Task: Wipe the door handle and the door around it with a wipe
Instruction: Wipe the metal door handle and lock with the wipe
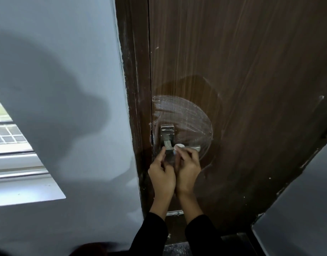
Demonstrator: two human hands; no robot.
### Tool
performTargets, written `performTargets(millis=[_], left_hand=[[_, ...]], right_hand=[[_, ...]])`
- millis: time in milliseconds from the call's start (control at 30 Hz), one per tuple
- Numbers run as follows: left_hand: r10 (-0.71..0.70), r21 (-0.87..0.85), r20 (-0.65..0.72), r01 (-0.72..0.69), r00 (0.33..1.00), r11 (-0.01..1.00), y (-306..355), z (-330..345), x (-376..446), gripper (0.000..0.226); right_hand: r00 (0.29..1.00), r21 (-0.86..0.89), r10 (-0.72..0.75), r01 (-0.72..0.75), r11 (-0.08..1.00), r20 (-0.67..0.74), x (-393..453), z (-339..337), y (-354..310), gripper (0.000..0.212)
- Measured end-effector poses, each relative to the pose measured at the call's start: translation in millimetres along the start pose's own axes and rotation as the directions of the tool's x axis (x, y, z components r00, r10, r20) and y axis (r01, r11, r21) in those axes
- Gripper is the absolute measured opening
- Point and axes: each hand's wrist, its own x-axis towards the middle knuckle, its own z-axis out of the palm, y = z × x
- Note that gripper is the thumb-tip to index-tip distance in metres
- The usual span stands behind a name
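A brown wooden door carries a silver lever handle on a metal backplate near its left edge. A wet, streaky rounded patch marks the door above and around the handle. My right hand pinches a small white wipe and presses it on the lever close to the backplate. My left hand is right beside it, fingers curled, index fingertip touching the lever's left end below the backplate. The lower backplate is hidden behind both hands.
The dark door frame with chipped paint runs down the left of the door. A grey wall and a window with a sill lie further left. Another grey wall closes in at lower right.
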Motion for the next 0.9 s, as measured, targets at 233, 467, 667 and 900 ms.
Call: performTargets(millis=[233, 467, 667, 900], left_hand=[[-0.012, -0.010, -0.004, 0.012, 1.000, 1.000, -5.1, 1.9, 3.7, 0.048], [-0.038, -0.162, -0.041, 0.031, 0.998, 0.986, 1.0, 7.3, -3.2, 0.029], [-0.087, -0.257, -0.074, 0.065, 0.993, 0.964, 11.2, 12.6, -8.6, 0.035], [-0.102, -0.233, -0.061, 0.085, 0.993, 0.969, 4.5, 14.8, -6.6, 0.044]], right_hand=[[1.000, -0.066, -0.008, 0.009, 0.998, 0.014, 3.4, -9.1, 13.0, 0.021], [0.996, -0.071, -0.012, 0.018, 0.997, 0.087, -1.8, -4.3, 13.4, 0.019], [0.999, -0.115, -0.017, 0.013, 0.993, -0.036, 11.3, -18.8, 24.2, 0.026], [0.992, -0.106, -0.048, 0.060, 0.993, 0.113, 1.1, -18.8, 16.1, 0.030]])
